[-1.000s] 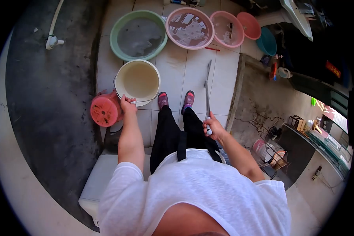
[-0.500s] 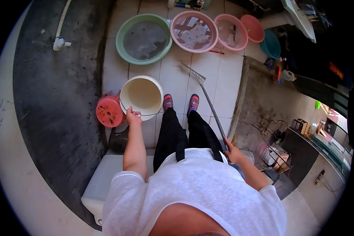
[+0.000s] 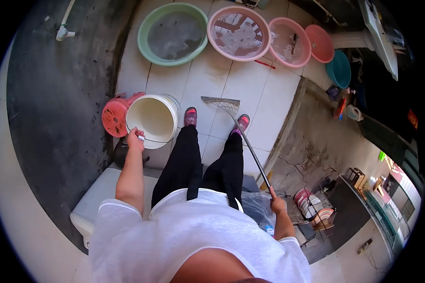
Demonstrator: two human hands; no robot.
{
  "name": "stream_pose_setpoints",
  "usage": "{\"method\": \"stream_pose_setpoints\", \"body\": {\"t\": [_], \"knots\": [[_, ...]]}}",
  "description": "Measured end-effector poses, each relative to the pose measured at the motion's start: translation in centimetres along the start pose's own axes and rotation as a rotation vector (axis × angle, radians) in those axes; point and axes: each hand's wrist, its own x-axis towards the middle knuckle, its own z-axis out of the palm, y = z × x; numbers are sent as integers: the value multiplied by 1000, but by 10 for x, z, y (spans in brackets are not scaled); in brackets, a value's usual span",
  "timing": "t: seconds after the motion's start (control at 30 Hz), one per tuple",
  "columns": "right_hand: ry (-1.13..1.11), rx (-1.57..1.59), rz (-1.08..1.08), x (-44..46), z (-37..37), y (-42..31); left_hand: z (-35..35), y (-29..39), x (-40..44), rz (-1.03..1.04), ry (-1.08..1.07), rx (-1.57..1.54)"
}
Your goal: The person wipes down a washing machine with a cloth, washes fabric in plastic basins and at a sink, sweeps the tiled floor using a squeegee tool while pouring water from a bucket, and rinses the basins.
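Observation:
My left hand [image 3: 135, 137] is closed around the grip of the wire handle of a white bucket [image 3: 151, 118]. The bucket's open mouth faces me and shows a bare cream inside. My right hand [image 3: 278, 203] is wrapped around the pole of a long-handled floor squeegee [image 3: 252, 148]. Its wide, fan-shaped head lies on the tiles in front of my feet, with the straight edge facing away from me. Against the bucket's left side is a red plastic stool [image 3: 115, 117], tipped over.
A green basin [image 3: 200, 45] and a pink basin [image 3: 267, 40] of cloudy water stand ahead. Further right are a smaller pink basin [image 3: 308, 45], a coral basin [image 3: 320, 43] and a teal basin [image 3: 339, 69]. A raised curb [image 3: 288, 120] edges the tiles; a wire rack [image 3: 333, 207] stands right.
The squeegee head has swung nearer my feet, its edge now turned broadside. My left hand still grips the bucket handle. The view has shifted and turned slightly.

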Motion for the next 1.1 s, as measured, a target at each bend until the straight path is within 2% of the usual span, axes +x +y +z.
{"method": "stream_pose_setpoints", "body": {"t": [0.13,0.2,0.23,0.33,0.4,0.47,0.53,0.7,0.8,0.9,1.0,1.1], "knots": [[42,-112,-18,41,-38,40,9,-3,-14,62,121,117],[152,-158,-125,70,-70,45,17,-6,-34,69,196,306],[188,-183,-157,86,-87,43,19,-12,-43,82,168,333],[269,-184,-277,149,-142,5,42,-38,-87,103,156,298],[286,-153,-332,192,-185,-47,55,-55,-109,91,165,279],[329,-171,-384,197,-212,-68,62,-71,-132,83,74,284],[382,-177,-503,187,-231,-71,69,-80,-155,85,81,256],[241,-218,-446,130,-198,60,57,-100,-183,28,107,274],[138,-390,-361,124,-201,65,36,-113,-188,15,117,269],[168,-524,-472,158,-229,29,32,-127,-186,-19,172,180],[150,-606,-535,180,-264,-67,26,-130,-192,-27,174,114],[214,-604,-655,194,-257,-175,17,-127,-191,-51,152,81]]}}
